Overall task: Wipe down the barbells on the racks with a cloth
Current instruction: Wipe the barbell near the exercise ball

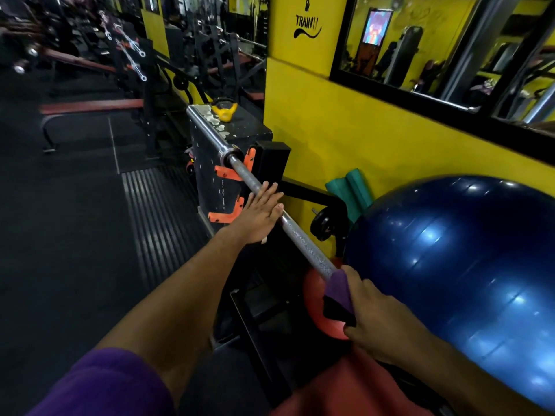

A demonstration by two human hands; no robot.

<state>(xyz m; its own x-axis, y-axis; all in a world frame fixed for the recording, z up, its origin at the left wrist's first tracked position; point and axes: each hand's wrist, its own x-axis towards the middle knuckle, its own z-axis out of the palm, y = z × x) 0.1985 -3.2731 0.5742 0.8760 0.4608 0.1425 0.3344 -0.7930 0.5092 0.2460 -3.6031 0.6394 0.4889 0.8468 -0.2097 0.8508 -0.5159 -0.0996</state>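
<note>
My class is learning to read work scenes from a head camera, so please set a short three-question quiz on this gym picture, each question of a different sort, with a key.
1. True or false: the left hand grips the cloth.
2. Multiple choice: what lies right of the barbell, beside the right hand? A) a blue exercise ball B) a treadmill C) a water bottle
3. Fill in: the purple cloth is wrapped around the ____.

Key
1. False: the left hand rests open, fingers flat against the bar; the right hand holds the cloth.
2. A
3. barbell
</note>
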